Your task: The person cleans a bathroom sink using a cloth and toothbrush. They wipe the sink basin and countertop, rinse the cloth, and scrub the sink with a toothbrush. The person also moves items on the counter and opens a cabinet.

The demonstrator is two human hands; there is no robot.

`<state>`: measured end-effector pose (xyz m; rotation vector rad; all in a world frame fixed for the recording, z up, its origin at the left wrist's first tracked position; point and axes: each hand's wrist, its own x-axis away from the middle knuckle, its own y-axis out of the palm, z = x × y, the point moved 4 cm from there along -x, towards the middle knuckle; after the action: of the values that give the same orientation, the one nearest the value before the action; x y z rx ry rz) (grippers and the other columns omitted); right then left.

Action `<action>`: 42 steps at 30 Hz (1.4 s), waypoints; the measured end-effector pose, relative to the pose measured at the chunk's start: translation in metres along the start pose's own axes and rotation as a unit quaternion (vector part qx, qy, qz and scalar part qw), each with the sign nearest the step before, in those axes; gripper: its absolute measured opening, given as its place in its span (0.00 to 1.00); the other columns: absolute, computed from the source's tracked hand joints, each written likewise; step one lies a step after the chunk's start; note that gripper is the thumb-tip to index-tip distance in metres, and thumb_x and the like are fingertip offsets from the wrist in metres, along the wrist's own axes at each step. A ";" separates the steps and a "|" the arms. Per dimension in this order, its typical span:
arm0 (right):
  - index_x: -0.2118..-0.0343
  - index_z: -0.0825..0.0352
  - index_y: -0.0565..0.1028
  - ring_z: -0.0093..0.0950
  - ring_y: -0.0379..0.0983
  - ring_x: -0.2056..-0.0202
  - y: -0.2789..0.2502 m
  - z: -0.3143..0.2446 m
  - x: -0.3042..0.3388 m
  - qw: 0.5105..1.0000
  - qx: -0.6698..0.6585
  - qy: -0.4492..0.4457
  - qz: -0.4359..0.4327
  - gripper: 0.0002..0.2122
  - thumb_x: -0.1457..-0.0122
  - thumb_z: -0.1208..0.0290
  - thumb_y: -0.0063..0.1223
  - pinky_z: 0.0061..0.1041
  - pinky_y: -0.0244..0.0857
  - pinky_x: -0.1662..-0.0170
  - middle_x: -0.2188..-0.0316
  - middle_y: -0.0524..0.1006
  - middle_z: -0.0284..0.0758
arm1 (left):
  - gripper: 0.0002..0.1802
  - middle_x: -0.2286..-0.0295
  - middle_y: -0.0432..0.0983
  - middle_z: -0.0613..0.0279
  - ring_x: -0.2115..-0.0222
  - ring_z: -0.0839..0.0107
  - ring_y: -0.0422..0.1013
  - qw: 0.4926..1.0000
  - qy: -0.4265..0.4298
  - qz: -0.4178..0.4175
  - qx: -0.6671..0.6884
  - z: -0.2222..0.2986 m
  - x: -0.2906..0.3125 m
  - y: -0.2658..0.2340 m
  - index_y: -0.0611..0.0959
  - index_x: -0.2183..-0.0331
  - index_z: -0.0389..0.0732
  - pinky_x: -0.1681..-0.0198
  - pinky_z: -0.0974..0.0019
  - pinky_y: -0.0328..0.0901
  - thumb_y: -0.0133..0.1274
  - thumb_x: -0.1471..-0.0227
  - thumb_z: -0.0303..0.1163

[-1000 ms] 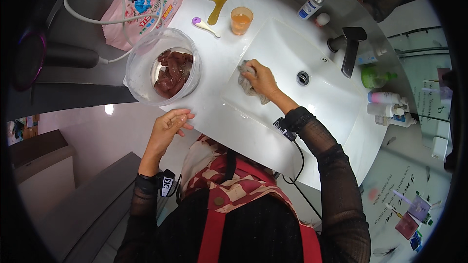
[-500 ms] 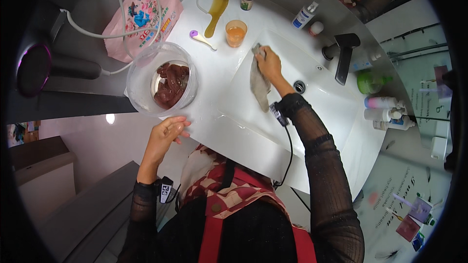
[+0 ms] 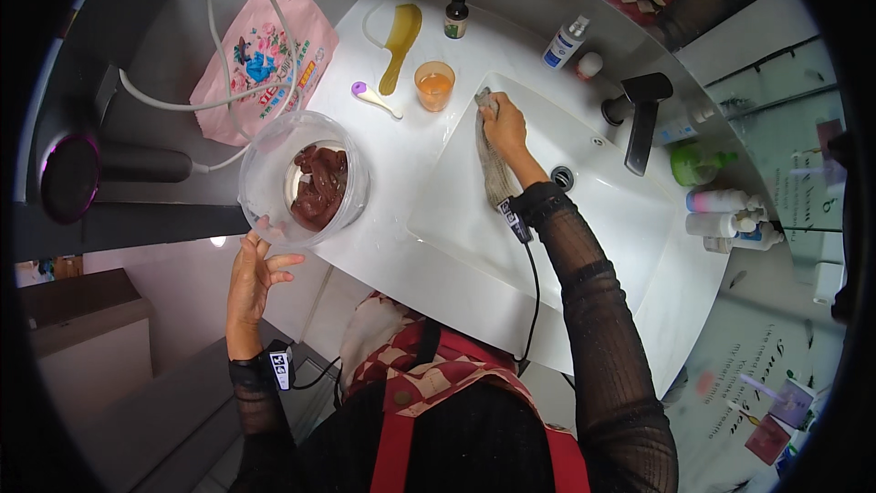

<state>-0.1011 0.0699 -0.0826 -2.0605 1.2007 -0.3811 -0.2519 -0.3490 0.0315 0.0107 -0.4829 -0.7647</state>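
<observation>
The right hand [image 3: 507, 128] has its fingers closed around the upper end of a long, limp, grey woven cloth [image 3: 494, 164]. That cloth runs from the fist down toward the wrist, along the left side of a white, rectangular, sloping sink basin [image 3: 611, 237]. The left hand [image 3: 254, 281] is loosely spread, thumb stretched out to the right, not closed around anything. Its fingertips meet the lower edge of a round, clear plastic tub [image 3: 351, 146]; whether they press on the wall or sit behind it, I cannot tell. Inside the tub lies a wet, folded, brownish-red mass [image 3: 319, 187], its material unclear.

Both wrists wear small black devices with white labels, over sheer black sleeves. The tub stands at the left end of a glossy white countertop [image 3: 392, 219]. Between tub and basin, toward the back, are a small white brush-like tool with a purple end [image 3: 376, 100], a translucent cup of orange liquid [image 3: 434, 87], a yellow-brown handled comb [image 3: 401, 41] and a dark dropper bottle [image 3: 456, 15]. Behind the tub is a pink printed bag [image 3: 265, 64] crossed by a pale cord.

Right of the right hand are a round metal drain [image 3: 562, 179] and, farther back, a black angular tap [image 3: 645, 119]. Several plastic bottles [image 3: 721, 210] line the far right edge.
</observation>
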 end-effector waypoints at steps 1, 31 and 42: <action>0.59 0.65 0.70 0.47 0.73 0.65 0.001 0.002 -0.006 0.999 0.009 0.031 -0.001 0.13 0.45 0.66 0.49 0.40 0.66 0.62 0.69 0.76 0.50 | 0.44 0.46 0.59 0.46 0.65 0.62 0.76 0.999 -0.019 0.023 -0.021 0.003 -0.003 -0.001 0.51 0.41 0.32 0.73 0.74 0.71 0.39 0.44 0.58; 0.61 0.48 0.75 0.33 0.68 0.59 -0.034 0.037 0.140 0.789 0.285 -0.237 -0.489 0.11 0.49 0.68 0.54 0.33 0.65 0.61 0.64 0.71 0.32 | 0.41 0.53 0.62 0.37 0.63 0.42 0.73 0.992 -0.112 0.044 0.048 0.032 -0.015 -0.008 0.41 0.43 0.23 0.69 0.65 0.76 0.45 0.50 0.25; 0.69 0.69 0.72 0.36 0.72 0.66 0.051 -0.171 0.048 0.913 0.197 -0.347 -0.086 0.05 0.50 0.77 0.47 0.31 0.70 0.70 0.70 0.73 0.41 | 0.36 0.48 0.64 0.47 0.60 0.55 0.74 0.987 -0.130 -0.082 0.041 -0.017 0.036 -0.011 0.60 0.45 0.34 0.72 0.68 0.75 0.44 0.44 0.50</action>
<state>-0.2053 -0.0599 -0.0023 -1.7159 0.4648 0.0455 -0.2297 -0.3841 0.0291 0.0284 -0.7690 -0.9117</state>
